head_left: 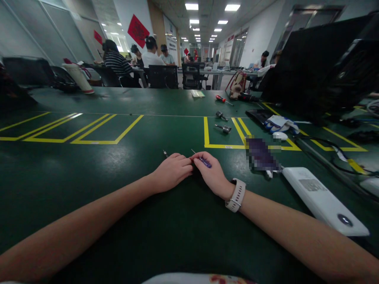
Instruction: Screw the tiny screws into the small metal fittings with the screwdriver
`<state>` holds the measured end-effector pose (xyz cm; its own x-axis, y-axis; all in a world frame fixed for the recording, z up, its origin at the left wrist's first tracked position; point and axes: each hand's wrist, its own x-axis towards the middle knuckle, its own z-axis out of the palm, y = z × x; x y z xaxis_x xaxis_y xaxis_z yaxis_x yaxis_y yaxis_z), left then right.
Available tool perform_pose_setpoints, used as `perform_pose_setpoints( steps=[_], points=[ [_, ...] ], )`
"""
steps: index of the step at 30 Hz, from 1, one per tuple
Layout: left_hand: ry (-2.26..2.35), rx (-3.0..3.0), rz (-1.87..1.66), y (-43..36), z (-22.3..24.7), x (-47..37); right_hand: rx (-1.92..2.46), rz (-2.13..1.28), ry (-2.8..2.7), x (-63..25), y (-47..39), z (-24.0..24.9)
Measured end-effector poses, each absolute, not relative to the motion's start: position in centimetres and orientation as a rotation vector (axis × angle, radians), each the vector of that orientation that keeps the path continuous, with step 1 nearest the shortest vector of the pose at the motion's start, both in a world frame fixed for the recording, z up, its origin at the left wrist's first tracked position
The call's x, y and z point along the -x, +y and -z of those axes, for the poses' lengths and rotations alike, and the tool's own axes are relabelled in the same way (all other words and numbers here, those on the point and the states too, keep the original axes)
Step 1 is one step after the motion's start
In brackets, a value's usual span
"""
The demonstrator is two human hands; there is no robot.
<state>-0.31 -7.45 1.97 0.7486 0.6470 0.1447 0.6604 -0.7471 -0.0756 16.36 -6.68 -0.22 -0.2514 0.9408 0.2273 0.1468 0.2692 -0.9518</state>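
Observation:
My left hand [173, 172] is closed, knuckles up, over the green tabletop. A small metal-tipped part [165, 154] pokes out past its far side; the rest is hidden under the fingers. Touching it at the fingertips is my right hand [209, 173], wrapped round a small screwdriver [205, 162] with a purple handle. The screwdriver's thin shaft points up and to the left. Beyond the hands, two dark metal pieces with thick round heads and thin stems, one nearer [224, 129] and one farther [220, 115], lie by the yellow tape.
A red-handled screwdriver [221, 99] lies farther back. To the right are a white power bank [322, 201], a pixelated phone-shaped object [262, 154], a glove [281, 124] and black cables [322, 144]. A pale cup [78, 78] tilts at left. People sit beyond the table.

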Motion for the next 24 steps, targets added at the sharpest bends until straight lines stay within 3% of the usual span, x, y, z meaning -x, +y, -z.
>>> perform_pose_setpoints(
  steps=[13, 16, 20, 24],
  points=[
    [-1.211, 2.681, 0.208, -6.5, -1.6, 2.9, 1.027, -1.102, -1.530, -17.1, -4.5, 0.1],
    [-1.273, 2.647, 0.205, -6.2, -1.3, 4.6, 1.068, -0.912, -1.529, -17.6, -1.8, -0.7],
    [-1.368, 2.590, 0.207, -5.7, -1.1, 7.4, 1.304, -0.402, -1.700, -18.4, 2.4, -2.3],
    [-1.433, 2.561, 0.193, -5.0, -1.0, 10.9, 1.451, -0.249, -1.729, -19.4, 5.7, -3.2]
  ],
)
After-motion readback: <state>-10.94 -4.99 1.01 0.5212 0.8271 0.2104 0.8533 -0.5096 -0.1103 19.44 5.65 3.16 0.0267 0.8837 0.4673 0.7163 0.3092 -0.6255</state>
